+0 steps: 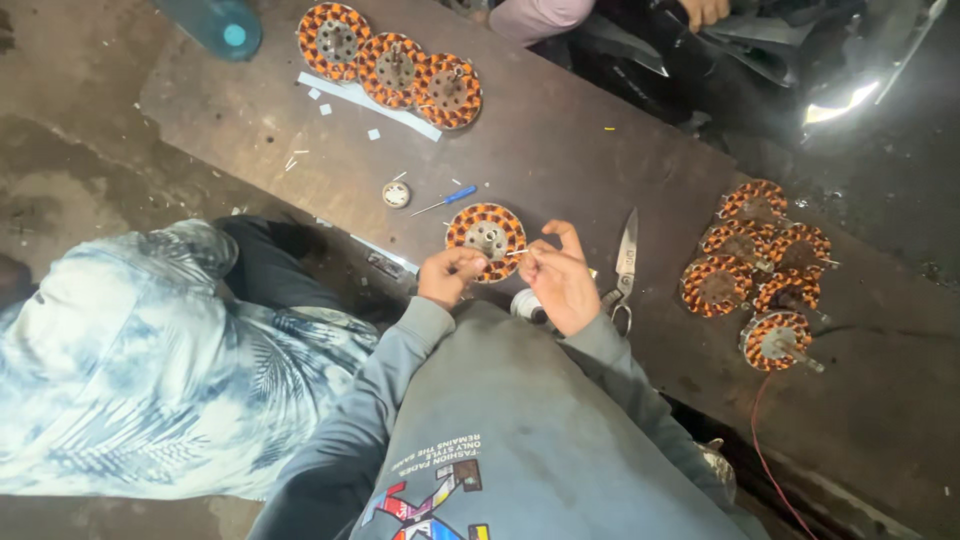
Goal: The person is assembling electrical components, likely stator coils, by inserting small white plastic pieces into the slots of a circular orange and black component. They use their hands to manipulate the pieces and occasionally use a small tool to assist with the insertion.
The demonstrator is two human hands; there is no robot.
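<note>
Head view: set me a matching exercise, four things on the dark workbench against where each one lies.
Things:
1. steel scissors
2. blue-handled screwdriver
3. row of three copper-wound round stators
4. heap of copper-wound stators

Places:
A. far left end of the dark workbench
B. just right of the right hand
C. far right side of the bench
D. beyond the left hand, left of the single round stator

Pairs: 1-B, 2-D, 3-A, 4-C

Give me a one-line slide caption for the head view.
Both hands, left hand and right hand, pinch a thin white strip over a copper-wound stator beside scissors.
</note>
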